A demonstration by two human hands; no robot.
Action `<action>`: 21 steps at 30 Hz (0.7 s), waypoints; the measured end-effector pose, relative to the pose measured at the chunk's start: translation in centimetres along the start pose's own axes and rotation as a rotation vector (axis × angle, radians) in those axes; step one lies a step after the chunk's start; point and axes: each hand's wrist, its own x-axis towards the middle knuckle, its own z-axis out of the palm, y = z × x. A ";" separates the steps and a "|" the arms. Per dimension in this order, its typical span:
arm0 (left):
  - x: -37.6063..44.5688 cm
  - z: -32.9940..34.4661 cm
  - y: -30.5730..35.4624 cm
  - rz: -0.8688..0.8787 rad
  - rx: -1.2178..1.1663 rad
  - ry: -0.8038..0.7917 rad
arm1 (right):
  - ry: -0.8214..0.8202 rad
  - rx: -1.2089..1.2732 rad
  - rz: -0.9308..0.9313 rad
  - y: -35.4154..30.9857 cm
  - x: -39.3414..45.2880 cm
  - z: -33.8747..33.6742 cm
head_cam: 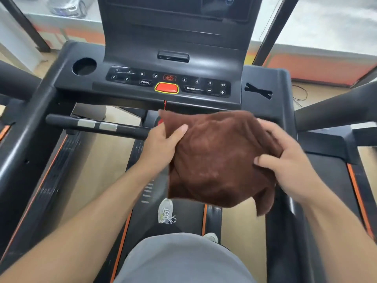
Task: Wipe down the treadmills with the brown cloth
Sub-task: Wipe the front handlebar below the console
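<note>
A brown cloth (216, 160) hangs spread in the air just below the black treadmill console (163, 82). My left hand (161, 144) grips its left edge, thumb on top. My right hand (285, 160) holds its right side, fingers curled into the fabric. The cloth covers the right half of the front handlebar (95, 125) and does not touch the console. The console carries a red stop button (166, 88) and numbered keys.
A round cup holder (84, 66) sits at the console's left, a slotted holder (258, 91) at its right. Thick side rails (334, 111) flank me. My shoe (165, 210) stands on the belt. Neighbouring treadmills with orange trim lie on both sides.
</note>
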 end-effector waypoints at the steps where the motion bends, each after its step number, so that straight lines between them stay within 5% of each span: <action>1: 1.3 0.1 0.9 0.025 0.050 -0.065 | 0.055 -0.045 -0.002 -0.2 1.0 -0.2; 5: 7.3 -0.3 0.3 0.052 0.475 -0.332 | 0.080 -0.850 0.287 2.1 6.6 -0.8; 7: 9.0 -1.9 -2.4 0.074 0.739 -0.312 | -0.058 -1.087 0.208 4.5 9.1 1.0; 11: 9.9 -4.9 -7.0 0.242 0.916 -0.326 | -0.404 -1.248 0.094 9.6 12.2 6.8; 15: 10.4 -6.1 -7.6 0.283 0.818 -0.308 | -0.215 -1.362 -0.085 11.4 13.7 10.1; 21: 11.0 -6.5 -7.4 0.251 0.740 -0.362 | -0.209 -1.226 -0.366 11.7 14.7 14.5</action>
